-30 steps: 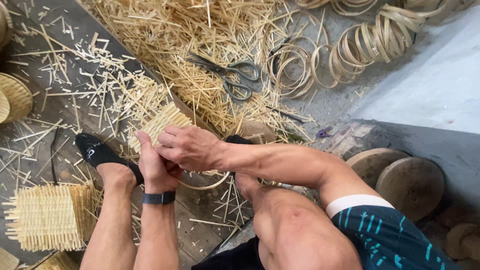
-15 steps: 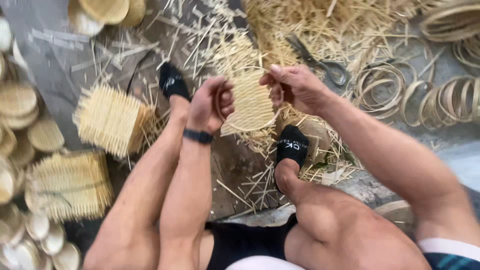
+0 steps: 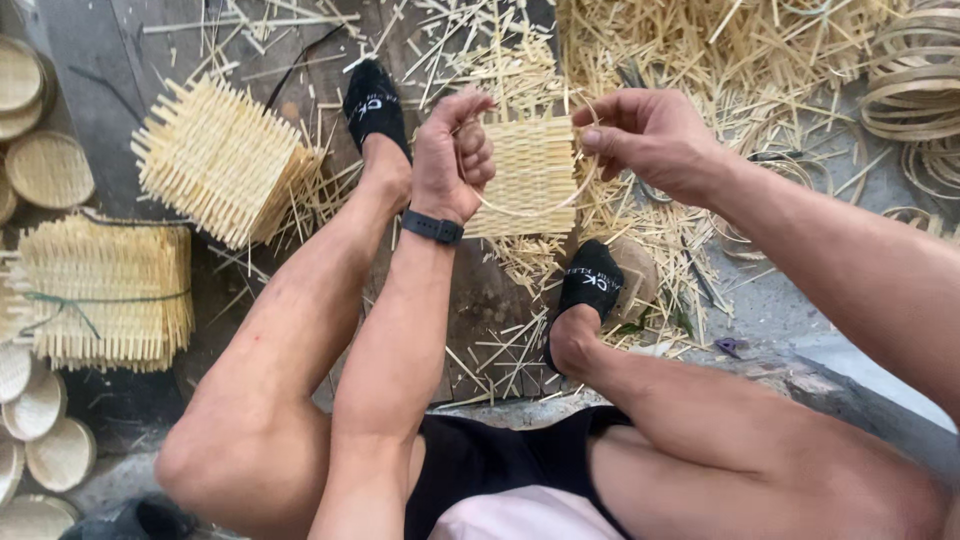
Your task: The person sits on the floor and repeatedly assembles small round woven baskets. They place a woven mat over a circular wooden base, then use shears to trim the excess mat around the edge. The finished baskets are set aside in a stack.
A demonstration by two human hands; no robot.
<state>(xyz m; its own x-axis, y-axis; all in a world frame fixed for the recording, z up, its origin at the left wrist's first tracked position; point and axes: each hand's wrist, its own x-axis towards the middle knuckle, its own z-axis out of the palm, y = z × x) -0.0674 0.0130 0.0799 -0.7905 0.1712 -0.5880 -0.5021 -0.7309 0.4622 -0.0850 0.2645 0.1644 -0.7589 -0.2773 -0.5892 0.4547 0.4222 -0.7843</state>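
A small square woven bamboo mat [image 3: 528, 172] is held up between both hands, with a thin bamboo ring [image 3: 520, 210] curving round its lower edge. My left hand [image 3: 450, 155], with a black band at the wrist, grips the mat's left side and the ring. On the right side, my right hand [image 3: 650, 135] pinches the ring with thumb and forefinger. Both feet in black socks rest on the ground below the mat.
Two stacks of woven square mats [image 3: 225, 160] [image 3: 105, 290] lie at the left. Small round woven trays [image 3: 45, 170] line the left edge. Loose bamboo strips [image 3: 720, 50] cover the ground ahead. Bamboo hoops [image 3: 915, 90] pile at the upper right.
Both hands have lifted the mat and ring from the ground between the feet. The view has swung left, so the mat stacks and trays came in and the scissors left.
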